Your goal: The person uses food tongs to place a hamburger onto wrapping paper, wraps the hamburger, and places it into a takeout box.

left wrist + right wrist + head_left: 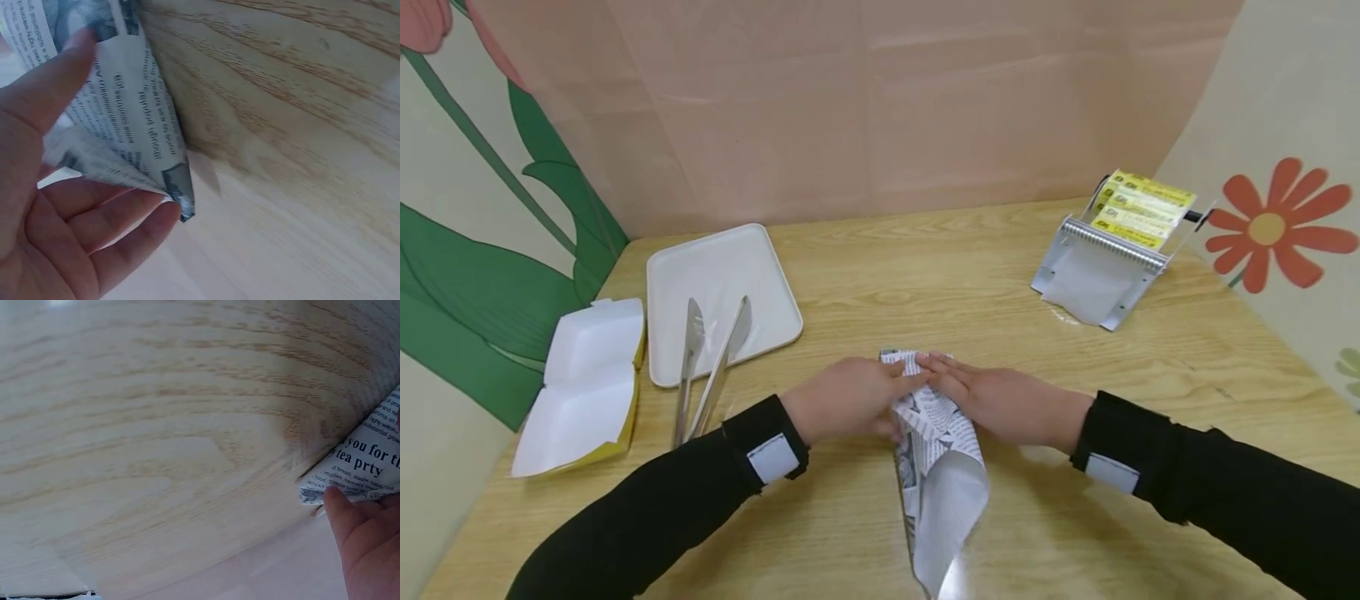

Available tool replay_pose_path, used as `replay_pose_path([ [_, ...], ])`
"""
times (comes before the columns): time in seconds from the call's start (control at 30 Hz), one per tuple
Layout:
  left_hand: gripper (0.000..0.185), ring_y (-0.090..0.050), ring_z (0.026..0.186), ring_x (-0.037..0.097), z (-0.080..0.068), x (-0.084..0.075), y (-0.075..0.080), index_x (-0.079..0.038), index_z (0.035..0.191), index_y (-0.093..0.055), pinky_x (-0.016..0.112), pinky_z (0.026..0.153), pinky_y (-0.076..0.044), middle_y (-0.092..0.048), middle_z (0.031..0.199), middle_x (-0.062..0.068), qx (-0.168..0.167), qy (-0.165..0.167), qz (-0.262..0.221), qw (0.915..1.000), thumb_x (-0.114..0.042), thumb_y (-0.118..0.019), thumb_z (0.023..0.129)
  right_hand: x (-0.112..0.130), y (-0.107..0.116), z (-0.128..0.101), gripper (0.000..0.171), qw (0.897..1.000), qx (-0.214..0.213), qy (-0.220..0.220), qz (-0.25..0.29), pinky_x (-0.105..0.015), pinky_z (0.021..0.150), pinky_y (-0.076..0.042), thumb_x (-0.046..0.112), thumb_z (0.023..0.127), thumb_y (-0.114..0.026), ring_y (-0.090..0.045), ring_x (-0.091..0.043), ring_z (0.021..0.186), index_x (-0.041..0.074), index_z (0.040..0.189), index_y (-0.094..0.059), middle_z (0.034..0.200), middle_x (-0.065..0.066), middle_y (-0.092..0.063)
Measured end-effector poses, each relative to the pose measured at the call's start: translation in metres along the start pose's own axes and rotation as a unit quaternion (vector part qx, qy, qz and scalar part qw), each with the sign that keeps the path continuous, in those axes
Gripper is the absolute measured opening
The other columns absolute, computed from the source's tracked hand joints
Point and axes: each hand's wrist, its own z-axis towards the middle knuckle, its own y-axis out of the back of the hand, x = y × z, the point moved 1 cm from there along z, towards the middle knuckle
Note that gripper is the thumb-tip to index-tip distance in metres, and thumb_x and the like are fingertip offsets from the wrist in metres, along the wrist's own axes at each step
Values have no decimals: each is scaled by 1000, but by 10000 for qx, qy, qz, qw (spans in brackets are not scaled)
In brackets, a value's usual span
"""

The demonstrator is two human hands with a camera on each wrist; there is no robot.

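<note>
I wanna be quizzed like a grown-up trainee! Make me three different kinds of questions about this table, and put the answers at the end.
1. True or false: the tips of the tongs are over the white tray.
2. Name it: what are the left hand and the right hand both touching?
3. Fill in the blank: in the head view, the open box is on the ____ side of the white tray.

Key:
1. True.
2. The printed paper.
3. Left.
</note>
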Motion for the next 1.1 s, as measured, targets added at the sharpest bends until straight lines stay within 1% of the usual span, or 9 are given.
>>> replay_pose_path([
  [0.13,73,-63,110,24,1,-6,2,-14,148,-41,31,90,-51,-55,136,17,187,9,687,9975,-35,-74,86,1,3,0,54,9978,-136,106,-645,-42,97,-46,-2,92,-60,-30,-36,141,-4,143,-41,155,-20,-27],
  [0.23,65,-63,109,25,2,-9,2,-16,148,-42,32,88,-52,-57,134,16,201,86,1044,9943,-29,-70,91,5,6,-1,56,9911,-149,187,-1310,-44,99,-45,7,89,-68,-36,-35,136,-2,140,-47,151,-20,-34],
  [0.33,64,-62,105,24,2,-13,0,-16,148,-41,31,85,-53,-58,130,15,178,142,1234,9921,-29,-68,92,8,5,-2,58,9830,-135,280,-1808,-42,93,-48,15,86,-72,-45,-31,121,-2,138,-51,138,-18,-44],
  [0.43,62,-57,106,23,1,-16,-1,-15,149,-39,30,84,-52,-55,129,14,83,103,1447,9894,-30,-65,95,11,3,-4,63,9795,-70,320,-1990,-41,89,-46,30,86,-71,-45,-29,112,-2,137,-52,128,-15,-47],
  [0.57,54,-49,113,23,-2,-18,-4,-13,148,-40,32,89,-49,-50,133,10,-124,-40,1810,9834,-27,-58,99,12,2,-6,69,9758,-30,357,-2158,-43,91,-44,42,87,-68,-45,-31,115,-3,136,-51,130,-15,-48],
  [0.67,54,-47,114,22,-4,-18,-6,-11,148,-41,34,92,-46,-51,134,7,-182,-161,1994,9796,-28,-57,99,14,1,-5,61,9704,-109,398,-2379,-44,91,-43,34,88,-65,-46,-32,115,-4,135,-52,130,-16,-48],
  [0.73,60,-48,114,20,-4,-18,-6,-9,147,-41,34,93,-45,-51,134,6,-145,-205,1984,9798,-34,-60,97,16,2,-5,59,9671,-173,414,-2504,-43,92,-43,29,88,-65,-47,-33,115,-5,134,-52,129,-17,-49],
  [0.93,79,-52,111,18,-3,-16,-5,-4,147,-40,31,96,-46,-50,131,6,103,-172,1682,9855,-45,-70,86,29,3,-9,52,9685,-212,470,-2436,-45,96,-47,15,86,-71,-56,-38,117,-7,130,-55,130,-24,-57],
  [1.1,83,-55,102,16,0,-17,-5,-1,141,-47,31,92,-47,-53,121,5,189,-137,1553,9876,-47,-76,78,36,1,-8,48,9592,-181,582,-2762,-45,95,-48,15,88,-64,-56,-40,119,-8,129,-56,130,-27,-56],
])
